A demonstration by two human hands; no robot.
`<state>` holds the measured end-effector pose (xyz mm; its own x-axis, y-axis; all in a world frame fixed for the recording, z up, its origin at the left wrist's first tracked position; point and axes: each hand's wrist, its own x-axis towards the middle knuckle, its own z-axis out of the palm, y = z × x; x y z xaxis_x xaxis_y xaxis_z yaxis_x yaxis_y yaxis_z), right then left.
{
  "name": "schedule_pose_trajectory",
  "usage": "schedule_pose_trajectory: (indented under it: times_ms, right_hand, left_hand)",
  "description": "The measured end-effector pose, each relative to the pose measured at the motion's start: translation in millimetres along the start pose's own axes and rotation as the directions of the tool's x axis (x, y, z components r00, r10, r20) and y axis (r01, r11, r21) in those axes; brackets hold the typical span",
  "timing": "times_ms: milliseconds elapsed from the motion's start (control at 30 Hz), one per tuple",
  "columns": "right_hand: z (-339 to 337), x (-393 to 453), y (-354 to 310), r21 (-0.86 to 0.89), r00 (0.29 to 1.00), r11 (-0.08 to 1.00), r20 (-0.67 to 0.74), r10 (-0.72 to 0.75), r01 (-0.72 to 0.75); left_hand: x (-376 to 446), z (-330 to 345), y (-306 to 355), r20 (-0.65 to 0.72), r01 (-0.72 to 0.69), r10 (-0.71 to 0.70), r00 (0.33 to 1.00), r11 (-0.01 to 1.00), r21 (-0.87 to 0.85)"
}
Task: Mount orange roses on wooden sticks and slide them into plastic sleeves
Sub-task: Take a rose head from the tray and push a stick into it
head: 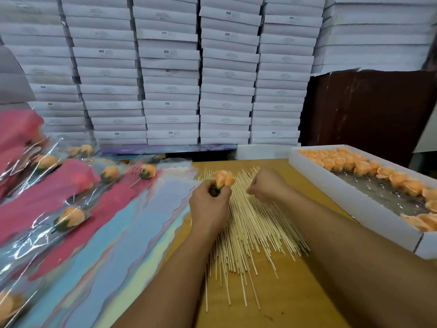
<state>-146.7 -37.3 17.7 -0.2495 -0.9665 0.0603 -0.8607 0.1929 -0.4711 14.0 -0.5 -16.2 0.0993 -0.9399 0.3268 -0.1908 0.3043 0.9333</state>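
Note:
My left hand grips an orange rose by its green base, bloom pointing away from me. My right hand hovers just right of it over the pile of wooden sticks, fingers curled as if pinching a stick; whether it holds one I cannot tell. A white box on the right holds several loose orange roses. On the left lie several finished roses in clear plastic sleeves, on top of pink and blue sleeves.
The sticks lie on a wooden table. Stacks of white flat boxes form a wall at the back. A dark brown panel stands at the back right. The white box's near corner reaches toward my right forearm.

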Motion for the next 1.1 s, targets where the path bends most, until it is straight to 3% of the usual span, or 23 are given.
schedule_pose_trajectory:
  times_ms: [167, 367, 533, 700, 867, 967, 1100]
  right_hand:
    - [28, 19, -15, -0.055, 0.994, 0.997, -0.101, 0.047, -0.052]
    - [30, 28, -24, -0.073, 0.991, 0.993, -0.105, 0.087, -0.095]
    - [26, 30, -15, 0.056, 0.989, 0.99, -0.057, 0.136, -0.132]
    - [16, 27, -6, 0.415, 0.985, 0.894, 0.072, 0.154, -0.17]
    - [-4, -6, -6, 0.624, 0.959, 0.77, 0.277, -0.06, -0.132]
    - [-6, -29, -4, 0.683, 0.948, 0.727, 0.268, -0.173, -0.061]
    - [-5, -55, -4, 0.634, 0.929, 0.763, 0.195, -0.316, 0.126]
  left_hand:
    - [-3, -2, 3, -0.013, 0.018, -0.018, 1.0, 0.998, -0.058]
    - [-2, -4, 5, -0.021, 0.04, -0.042, 0.999, 0.995, -0.091]
    - [-2, -2, 2, 0.0, 0.059, -0.059, 0.998, 0.993, -0.099]
    - [3, -3, -2, -0.011, 0.115, -0.118, 0.993, 0.98, -0.16]
    - [7, -6, 4, -0.002, 0.219, -0.235, 0.972, 0.912, -0.347]
    - [9, -7, 12, 0.053, 0.289, -0.302, 0.952, 0.826, -0.484]
    - [10, -12, 19, 0.148, 0.37, -0.354, 0.924, 0.719, -0.589]
